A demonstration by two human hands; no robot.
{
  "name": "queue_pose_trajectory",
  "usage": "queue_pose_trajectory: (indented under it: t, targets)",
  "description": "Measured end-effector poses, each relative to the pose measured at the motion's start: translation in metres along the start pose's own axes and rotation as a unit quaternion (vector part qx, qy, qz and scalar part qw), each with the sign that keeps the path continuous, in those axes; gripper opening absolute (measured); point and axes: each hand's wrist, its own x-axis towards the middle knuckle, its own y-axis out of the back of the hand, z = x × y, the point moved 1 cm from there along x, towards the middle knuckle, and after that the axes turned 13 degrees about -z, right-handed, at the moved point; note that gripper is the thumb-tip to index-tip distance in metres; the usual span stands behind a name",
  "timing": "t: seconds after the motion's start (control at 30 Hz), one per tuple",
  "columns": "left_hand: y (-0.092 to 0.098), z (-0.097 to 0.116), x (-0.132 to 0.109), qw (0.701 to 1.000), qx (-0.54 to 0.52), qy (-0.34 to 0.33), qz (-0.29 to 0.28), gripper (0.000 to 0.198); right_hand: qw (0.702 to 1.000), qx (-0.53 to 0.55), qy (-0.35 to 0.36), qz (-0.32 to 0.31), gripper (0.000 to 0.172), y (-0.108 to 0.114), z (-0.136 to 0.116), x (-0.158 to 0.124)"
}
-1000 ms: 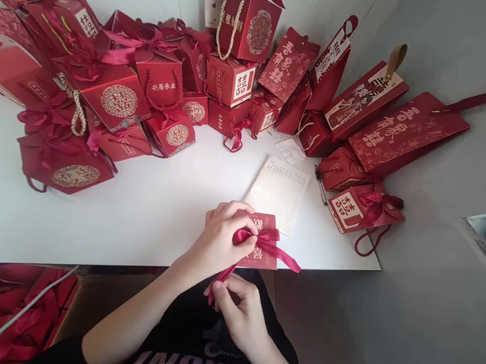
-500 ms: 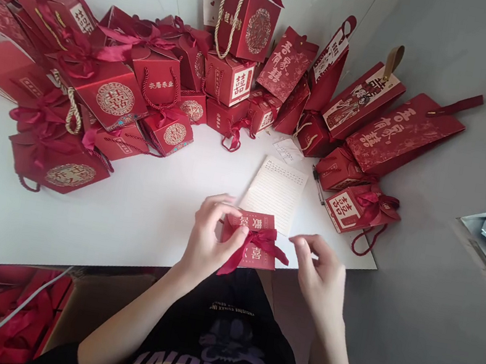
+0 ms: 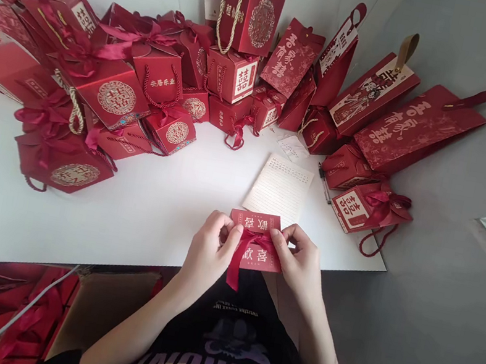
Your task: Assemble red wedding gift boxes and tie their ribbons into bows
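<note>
A flat red gift box (image 3: 259, 263) with white characters is at the table's front edge, in front of my body. Around its middle runs a dark red ribbon (image 3: 234, 273), knotted at the centre, with one tail hanging over the near edge. My left hand (image 3: 213, 246) pinches the ribbon between thumb and fingers at the box's left side. On the right side, my right hand (image 3: 302, 258) pinches the ribbon with thumb and forefinger. The fingers hide both ends of the bow.
Behind the box lies a lined notepad (image 3: 280, 185), with a pen (image 3: 325, 184) to its right. Red gift boxes (image 3: 119, 97) are piled along the wall, and tall red bags (image 3: 416, 131) lean at the right. Below the table, a carton (image 3: 108, 309) stands beside more red packaging (image 3: 25, 319).
My right hand has moved left onto the ribbon, from beside the box. Both hands now pinch the bow, and its right tail no longer sticks out. The view has shifted slightly.
</note>
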Motion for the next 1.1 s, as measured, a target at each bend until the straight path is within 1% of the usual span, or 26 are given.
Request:
queue_pose_trajectory:
  t: [0.1, 0.23, 0.37, 0.47, 0.5, 0.53, 0.57, 0.6, 0.63, 0.67, 0.7, 0.73, 0.77, 0.8, 0.83, 0.87, 0.93, 1.0, 1.1]
  targets:
    - [-0.002, -0.003, 0.0, 1.0, 0.021, -0.009, 0.005, 0.021, 1.0, -0.002, 0.019, 0.004, 0.036, 0.0, 0.004, 0.0]
    - [-0.001, -0.003, 0.0, 0.998, 0.054, -0.019, -0.007, 0.02, 0.999, -0.005, 0.048, 0.01, 0.035, 0.001, 0.006, 0.0]
    - [0.0, -0.005, 0.0, 0.998, 0.063, -0.025, -0.015, 0.019, 0.997, 0.044, 0.067, -0.003, 0.036, 0.001, 0.011, 0.002]
    - [0.001, -0.005, 0.002, 0.998, 0.06, -0.028, -0.01, 0.019, 0.994, 0.093, 0.052, -0.02, 0.038, 0.002, 0.015, 0.003]
    - [0.001, -0.005, 0.002, 0.998, 0.056, -0.029, -0.01, 0.019, 0.995, 0.088, 0.035, -0.019, 0.039, 0.003, 0.016, 0.002]
    - [0.001, -0.004, 0.003, 0.998, 0.05, -0.03, -0.012, 0.02, 0.998, 0.065, 0.019, -0.006, 0.039, 0.005, 0.015, 0.0]
    - [0.001, -0.003, 0.004, 0.998, 0.044, -0.031, -0.016, 0.021, 0.999, 0.023, 0.015, 0.023, 0.038, 0.007, 0.012, -0.002]
    - [0.002, -0.003, 0.005, 0.999, 0.037, -0.03, -0.02, 0.022, 0.997, -0.032, 0.033, 0.062, 0.036, 0.009, 0.008, -0.006]
    - [0.002, -0.002, 0.005, 0.999, 0.028, -0.027, -0.024, 0.022, 0.988, -0.093, 0.074, 0.097, 0.034, 0.01, 0.003, -0.01]
    - [0.002, -0.001, 0.006, 0.999, 0.018, -0.024, -0.029, 0.022, 0.972, -0.155, 0.133, 0.113, 0.034, 0.009, -0.003, -0.015]
    - [0.002, -0.001, 0.006, 0.999, 0.008, -0.021, -0.033, 0.022, 0.951, -0.212, 0.199, 0.1, 0.037, 0.007, -0.008, -0.019]
    - [0.003, -0.001, 0.006, 0.999, 0.001, -0.02, -0.036, 0.022, 0.927, -0.263, 0.259, 0.062, 0.043, 0.003, -0.013, -0.024]
    - [0.003, -0.001, 0.007, 0.999, -0.004, -0.02, -0.037, 0.022, 0.903, -0.303, 0.304, 0.014, 0.045, -0.002, -0.015, -0.027]
    - [0.002, -0.002, 0.007, 0.999, -0.003, -0.021, -0.036, 0.022, 0.883, -0.331, 0.332, -0.023, 0.043, -0.008, -0.016, -0.029]
    - [0.002, -0.002, 0.007, 0.999, 0.001, -0.023, -0.033, 0.022, 0.87, -0.347, 0.35, -0.036, 0.038, -0.014, -0.014, -0.031]
    - [0.002, -0.003, 0.007, 0.999, 0.006, -0.025, -0.029, 0.022, 0.862, -0.351, 0.365, -0.024, 0.032, -0.019, -0.011, -0.032]
    - [0.0, -0.003, 0.008, 0.999, 0.015, -0.029, -0.02, 0.023, 0.855, -0.333, 0.395, 0.036, 0.024, -0.027, -0.002, -0.033]
    - [-0.001, -0.003, 0.008, 0.999, 0.026, -0.036, -0.01, 0.024, 0.85, -0.304, 0.422, 0.088, 0.02, -0.033, 0.007, -0.032]
    - [-0.003, -0.003, 0.009, 0.996, 0.06, -0.057, 0.011, 0.025, 0.845, -0.27, 0.443, 0.127, 0.016, -0.035, 0.015, -0.032]
